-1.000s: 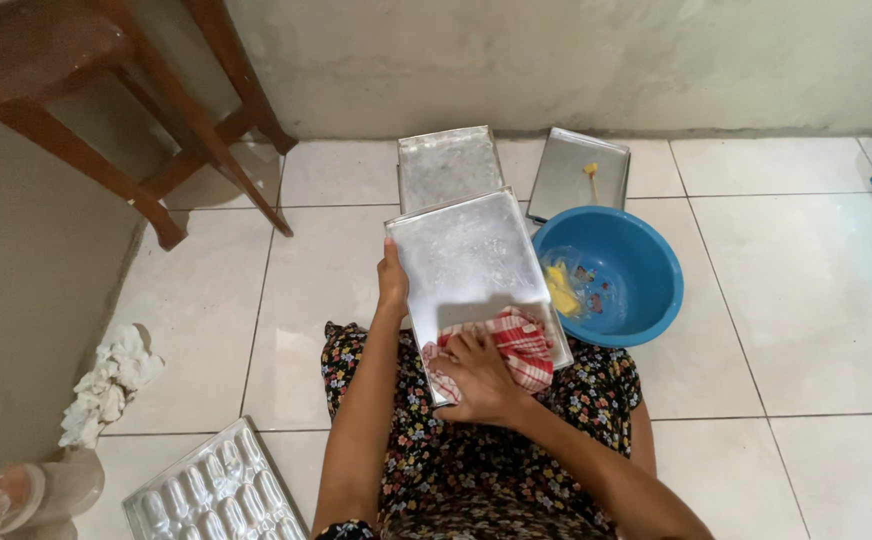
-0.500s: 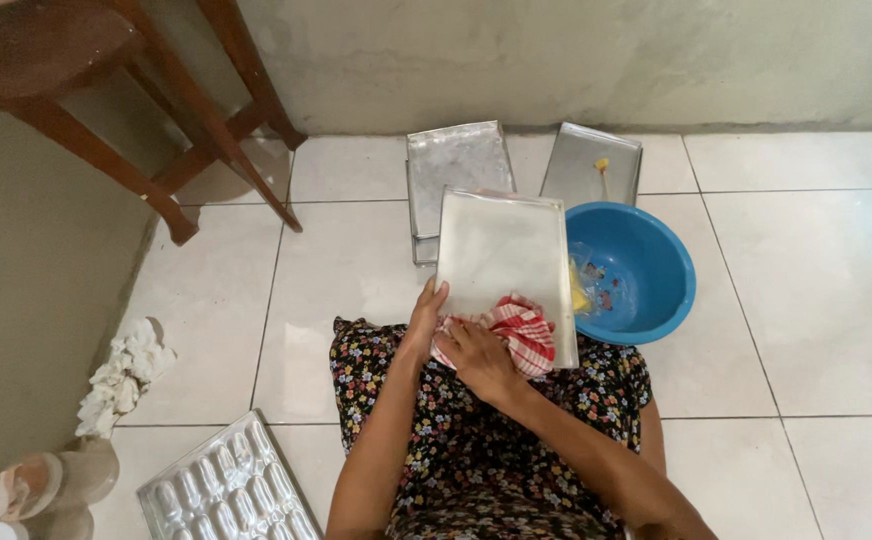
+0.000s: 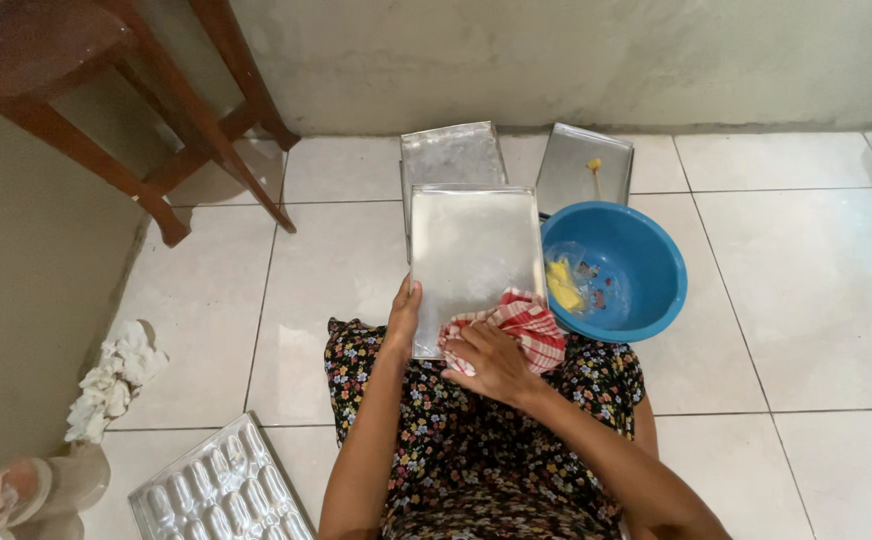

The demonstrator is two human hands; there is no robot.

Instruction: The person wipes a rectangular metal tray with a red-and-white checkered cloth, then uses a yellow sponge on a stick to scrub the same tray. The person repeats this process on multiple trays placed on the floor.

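Note:
A rectangular metal baking tray [image 3: 471,250] rests on my lap over a floral dress. My left hand [image 3: 403,316] grips the tray's near left edge. My right hand [image 3: 491,362] presses a red-and-white checked cloth [image 3: 518,325] against the tray's near right corner. A blue plastic basin [image 3: 628,256] with yellow scraps in it sits on the floor just right of the tray.
Two more metal trays [image 3: 453,152] [image 3: 584,165] lie by the wall beyond. A moulded metal pan [image 3: 218,491] lies at the lower left, near a crumpled white rag [image 3: 111,379] and sandals [image 3: 16,492]. A wooden stool [image 3: 106,80] stands at the upper left.
The tray has swung from a tilt to straight in front of me. My right hand and cloth have stayed at its near right corner.

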